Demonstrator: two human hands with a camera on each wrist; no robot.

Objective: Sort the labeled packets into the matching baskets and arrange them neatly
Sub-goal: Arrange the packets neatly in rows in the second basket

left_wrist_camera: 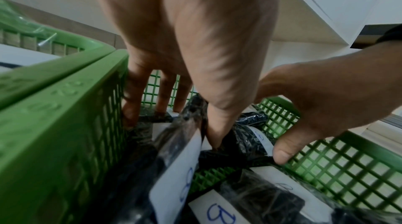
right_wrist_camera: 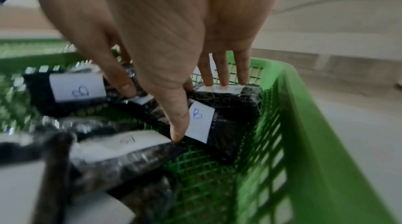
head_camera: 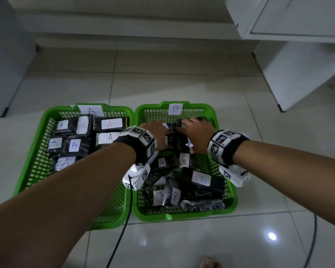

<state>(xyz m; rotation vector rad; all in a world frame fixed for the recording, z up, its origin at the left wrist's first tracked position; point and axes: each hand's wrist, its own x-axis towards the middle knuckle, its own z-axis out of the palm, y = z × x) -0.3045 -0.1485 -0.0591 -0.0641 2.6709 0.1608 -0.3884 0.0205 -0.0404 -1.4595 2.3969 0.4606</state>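
Note:
Two green baskets stand side by side on the floor. Basket A [head_camera: 46, 120] on the left holds black packets with A labels [head_camera: 109, 124] laid in rows. Basket B [head_camera: 182, 216] on the right holds black packets with B labels [head_camera: 201, 179] in a loose heap. Both hands are at the far end of basket B. My left hand [head_camera: 162, 130] [left_wrist_camera: 178, 121] reaches down with straight fingers onto a packet [left_wrist_camera: 150, 131] by the basket's left wall. My right hand [head_camera: 193, 130] [right_wrist_camera: 200, 107] rests straight fingers on a far packet [right_wrist_camera: 228, 100], its thumb against a B-labeled packet [right_wrist_camera: 200, 119].
A white cabinet [head_camera: 298, 55] stands at the back right and a grey unit [head_camera: 8, 55] at the back left. A black cable [head_camera: 122, 229] trails from my left wrist across the tiled floor. A bare foot [head_camera: 209, 262] shows at the bottom edge.

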